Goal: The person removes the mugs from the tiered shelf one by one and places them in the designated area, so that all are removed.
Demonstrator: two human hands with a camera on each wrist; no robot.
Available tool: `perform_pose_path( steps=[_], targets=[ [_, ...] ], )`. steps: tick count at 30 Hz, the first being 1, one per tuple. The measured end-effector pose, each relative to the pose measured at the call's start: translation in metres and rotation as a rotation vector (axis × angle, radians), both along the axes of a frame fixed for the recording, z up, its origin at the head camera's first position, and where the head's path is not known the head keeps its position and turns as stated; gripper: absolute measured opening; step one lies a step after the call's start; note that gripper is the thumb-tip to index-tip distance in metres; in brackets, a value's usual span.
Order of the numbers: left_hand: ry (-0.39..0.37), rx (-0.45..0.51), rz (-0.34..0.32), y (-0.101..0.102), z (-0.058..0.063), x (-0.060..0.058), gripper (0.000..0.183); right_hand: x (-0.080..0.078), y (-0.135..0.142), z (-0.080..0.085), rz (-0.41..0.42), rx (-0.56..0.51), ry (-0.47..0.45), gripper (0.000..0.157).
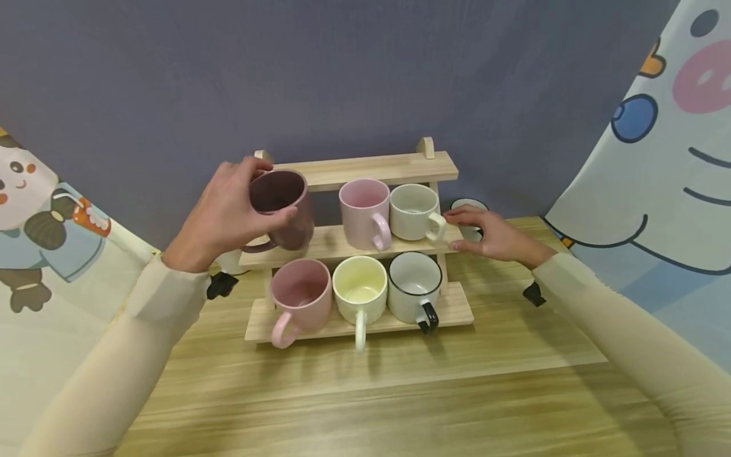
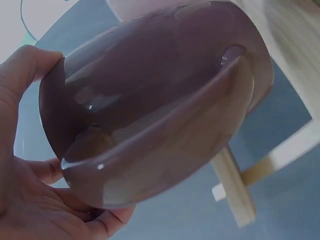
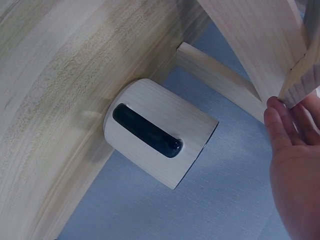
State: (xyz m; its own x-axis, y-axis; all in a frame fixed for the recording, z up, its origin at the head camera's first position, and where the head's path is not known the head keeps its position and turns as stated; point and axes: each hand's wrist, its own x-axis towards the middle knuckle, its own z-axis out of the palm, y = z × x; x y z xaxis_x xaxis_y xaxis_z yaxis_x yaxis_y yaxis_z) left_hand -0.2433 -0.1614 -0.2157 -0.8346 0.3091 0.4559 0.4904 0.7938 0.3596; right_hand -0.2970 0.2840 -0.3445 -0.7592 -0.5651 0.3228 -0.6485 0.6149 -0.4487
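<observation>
In the head view a dark plum mug [image 1: 299,225] is at the left end of a wooden rack's middle shelf [image 1: 327,244]. My left hand [image 1: 219,212] grips its rim, thumb on the near side and fingers behind. The mug's handle [image 2: 165,145] shows in the left wrist view; whether its base touches the shelf I cannot tell. My right hand [image 1: 493,233] pinches the right end of that shelf. Under the shelf end, its fingertips [image 3: 280,112] show in the right wrist view. A pink mug [image 1: 356,219] and a small white mug [image 1: 412,219] share the shelf.
The lower shelf [image 1: 457,304] bears a rose mug [image 1: 302,304], a pale yellow mug [image 1: 360,298] and a black-rimmed white mug [image 1: 412,295]. Behind my right hand, another white mug with a black handle [image 3: 147,131] stands on the wood-grain table [image 1: 365,412]. A grey curtain [image 1: 365,76] hangs behind.
</observation>
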Motion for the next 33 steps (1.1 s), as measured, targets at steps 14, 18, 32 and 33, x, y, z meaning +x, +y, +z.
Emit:
perform_pose_path(
  steps=[14,18,32,33],
  targets=[
    [0.050,0.000,0.110,-0.055,-0.006,0.029,0.063,0.004,0.001,0.000,-0.003,0.009,0.021,0.056],
    [0.033,-0.023,0.151,-0.070,-0.014,0.037,0.065,0.006,0.001,-0.001,-0.015,0.016,0.018,0.056],
    [0.026,-0.055,0.201,-0.113,-0.036,0.049,0.059,0.005,-0.001,0.000,0.002,-0.009,0.021,0.055],
    [0.036,-0.056,0.198,-0.115,-0.037,0.049,0.057,0.004,-0.001,0.001,0.003,-0.008,0.018,0.055]
  ],
)
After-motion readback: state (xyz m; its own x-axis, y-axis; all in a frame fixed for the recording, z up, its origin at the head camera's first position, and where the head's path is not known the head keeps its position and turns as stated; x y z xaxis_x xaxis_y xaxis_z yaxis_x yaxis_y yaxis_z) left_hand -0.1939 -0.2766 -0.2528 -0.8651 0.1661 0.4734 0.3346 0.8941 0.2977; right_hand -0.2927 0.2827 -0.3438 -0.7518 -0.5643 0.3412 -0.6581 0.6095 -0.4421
